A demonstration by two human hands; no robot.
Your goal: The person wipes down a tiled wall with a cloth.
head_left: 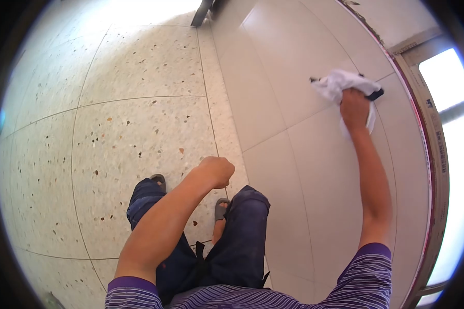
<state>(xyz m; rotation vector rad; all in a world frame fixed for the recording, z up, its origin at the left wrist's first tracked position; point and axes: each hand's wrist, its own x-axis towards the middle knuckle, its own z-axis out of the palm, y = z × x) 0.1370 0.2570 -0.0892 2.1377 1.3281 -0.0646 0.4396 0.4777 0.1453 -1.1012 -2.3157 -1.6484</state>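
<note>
My right hand presses a white cloth with black edges against the glossy beige wall tiles, its arm stretched far forward. The cloth is bunched under the fingers, and part of it hangs out below the palm. My left hand is curled into a fist above the floor, in front of my knees, touching nothing that I can see. No object shows in that fist.
Speckled terrazzo floor spreads out on the left, meeting the tiled wall along a narrow border strip. A window frame edges the tiles on the right. A dark post-like object stands at the far end.
</note>
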